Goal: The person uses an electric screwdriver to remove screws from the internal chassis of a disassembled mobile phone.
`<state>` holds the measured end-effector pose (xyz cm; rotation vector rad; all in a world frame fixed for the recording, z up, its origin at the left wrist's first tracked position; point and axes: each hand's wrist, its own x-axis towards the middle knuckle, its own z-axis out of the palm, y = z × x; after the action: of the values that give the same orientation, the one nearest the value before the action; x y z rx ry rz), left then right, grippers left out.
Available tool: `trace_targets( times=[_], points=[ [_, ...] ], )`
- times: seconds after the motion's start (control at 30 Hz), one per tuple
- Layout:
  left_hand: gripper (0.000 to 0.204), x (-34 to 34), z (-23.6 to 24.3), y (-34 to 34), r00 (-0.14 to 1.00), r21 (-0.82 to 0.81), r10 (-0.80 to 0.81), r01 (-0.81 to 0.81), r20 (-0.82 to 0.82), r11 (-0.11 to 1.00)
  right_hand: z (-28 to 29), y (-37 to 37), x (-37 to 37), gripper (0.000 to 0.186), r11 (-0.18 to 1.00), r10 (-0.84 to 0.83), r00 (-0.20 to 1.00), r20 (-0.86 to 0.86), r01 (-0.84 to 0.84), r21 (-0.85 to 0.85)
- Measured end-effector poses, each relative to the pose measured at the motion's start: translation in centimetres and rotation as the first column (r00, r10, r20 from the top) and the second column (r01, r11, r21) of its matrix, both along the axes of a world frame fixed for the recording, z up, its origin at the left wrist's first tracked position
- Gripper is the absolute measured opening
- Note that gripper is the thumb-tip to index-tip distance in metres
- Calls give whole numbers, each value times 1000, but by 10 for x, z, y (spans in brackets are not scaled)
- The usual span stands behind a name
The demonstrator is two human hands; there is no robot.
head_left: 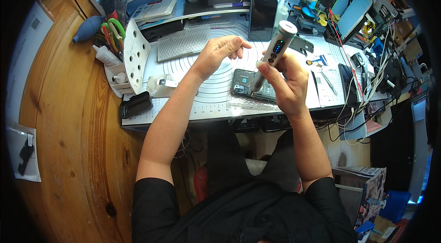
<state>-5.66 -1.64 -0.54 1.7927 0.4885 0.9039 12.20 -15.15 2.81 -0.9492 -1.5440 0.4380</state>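
Observation:
In my right hand (289, 80) is a thick silver-grey electric screwdriver (278, 43) with buttons and a row of lit blue dots. It is tilted, its lower end over a smartphone (241, 82) with its back cover off and its inside showing. The exact tip is hard to make out. Part of the smartphone is hidden by the tool and my right hand. My left hand (225, 50) hovers above the mat, left of the tool, with loosely bent fingers apart and nothing visible in them. Clear plastic (252, 104) lies along the smartphone's near edge.
A white ringed mat (213, 105) covers the bench. Behind stand an upright phone (262, 18) and bubble wrap (183, 44). At right are tweezers (329, 82), a dark phone (347, 84) and tangled cables (367, 75). A tool holder (137, 54) stands left, near a black case (136, 105).

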Motion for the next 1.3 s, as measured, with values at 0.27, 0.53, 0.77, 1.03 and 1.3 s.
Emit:
trace_targets(
  times=[0.27, 0.53, 0.77, 1.03, 1.3],
  points=[
    [57, 0, -1, 0, 1000, 1, 6, -6, 5, 1000, -7, 3, 6, 21, 996, 43, 984, -172, -57, -75],
    [25, 2, -4, 3, 976, -31, 211, -212, -47, 977, -12, 31, 40, 24, 979, -185, 967, -178, 197, 53],
    [17, 3, -9, 5, 972, -54, 230, -233, -55, 971, -26, 45, 42, 25, 972, -234, 959, -160, 236, -9],
    [18, 7, -12, 0, 940, 166, 290, -261, -180, 951, -28, 45, 37, 28, 980, -200, 961, -191, 200, -18],
    [21, 8, -14, -2, 957, 288, 208, -145, -201, 947, -12, 35, 24, 26, 992, -89, 939, -333, 113, 53]
  ],
)
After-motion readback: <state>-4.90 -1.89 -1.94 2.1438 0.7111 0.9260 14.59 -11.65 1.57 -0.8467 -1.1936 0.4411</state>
